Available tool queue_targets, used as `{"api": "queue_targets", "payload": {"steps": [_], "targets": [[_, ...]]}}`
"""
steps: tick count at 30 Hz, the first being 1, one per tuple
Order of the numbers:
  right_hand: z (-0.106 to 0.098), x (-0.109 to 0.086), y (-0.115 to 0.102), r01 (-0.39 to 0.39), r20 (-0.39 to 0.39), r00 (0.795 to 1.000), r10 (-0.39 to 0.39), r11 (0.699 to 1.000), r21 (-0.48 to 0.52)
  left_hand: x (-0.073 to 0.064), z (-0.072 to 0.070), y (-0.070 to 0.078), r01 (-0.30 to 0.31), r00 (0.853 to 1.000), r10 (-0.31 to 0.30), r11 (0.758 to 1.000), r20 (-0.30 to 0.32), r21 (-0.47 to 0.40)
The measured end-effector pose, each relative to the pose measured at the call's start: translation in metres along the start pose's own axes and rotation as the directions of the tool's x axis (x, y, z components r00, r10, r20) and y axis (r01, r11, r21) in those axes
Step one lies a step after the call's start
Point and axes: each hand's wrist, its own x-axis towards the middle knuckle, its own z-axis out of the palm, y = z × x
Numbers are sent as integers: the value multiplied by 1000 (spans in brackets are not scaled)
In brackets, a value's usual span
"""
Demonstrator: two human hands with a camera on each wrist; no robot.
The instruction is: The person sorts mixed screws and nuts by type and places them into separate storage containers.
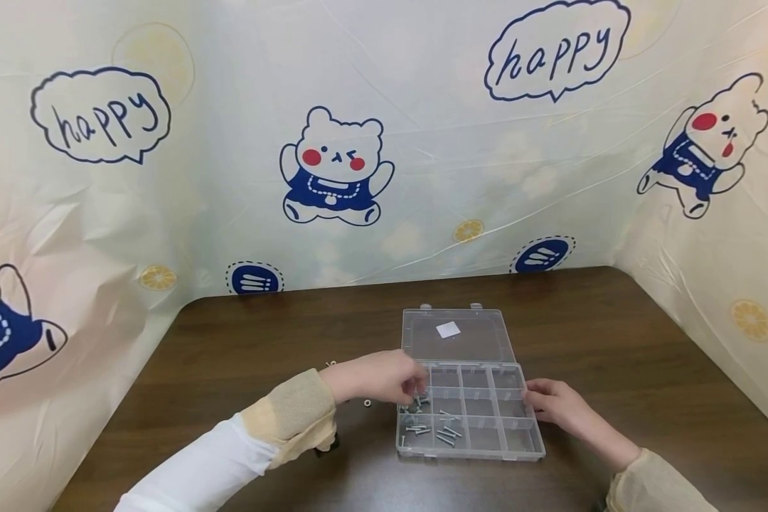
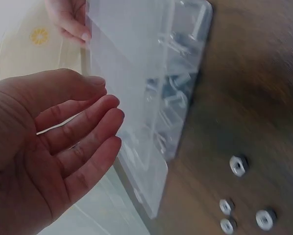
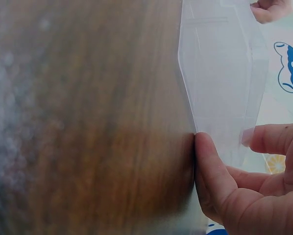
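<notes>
Four nuts (image 2: 238, 165) show beside one box (image 1: 473, 453); my right hand (image 1: 553, 404) pinches its side, my half-curled left hand (image 1: 384, 375) holds nothing.

The right fingers (image 3: 214, 164) grip a clear box (image 3: 217, 73) on a brown table (image 3: 112, 127).

A clear plastic box (image 1: 473, 453) is shown lying flat on the counter (image 1: 262, 334), with its lid (image 1: 476, 343) folded back on the far side; a white square (image 1: 449, 329) is borne by the lid. The interior is divided into three rows of four compartments (image 1: 483, 436). Silver screws (image 1: 446, 439) are scattered, variously angled, in left-hand compartments of the front and middle rows.
</notes>
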Motion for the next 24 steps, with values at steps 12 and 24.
{"api": "queue_targets", "payload": {"steps": [12,24], "targets": [[0,0,-1,-17,-22,1000,16,999,-38,-33,-14,-32,122,991,-126,989,-46,-80],[1,1,-1,-22,-28,999,21,999,-26,-60,-13,-57,146,980,-161,982,-119,-121]]}}
